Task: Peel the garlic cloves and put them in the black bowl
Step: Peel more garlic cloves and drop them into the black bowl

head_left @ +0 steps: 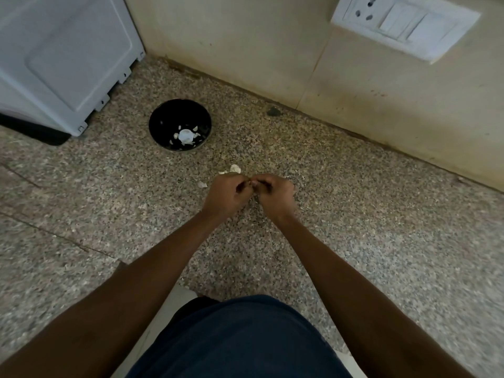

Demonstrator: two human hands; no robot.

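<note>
Both my hands, left (227,193) and right (275,195), pinch one clove (252,183), unfinished; bowl (163,115) holds several pale pieces.

Both arms reach toward 12 o'clock; left hand (227,193) and right hand (275,193) meet, fingers curled, fingertips touching.
</note>
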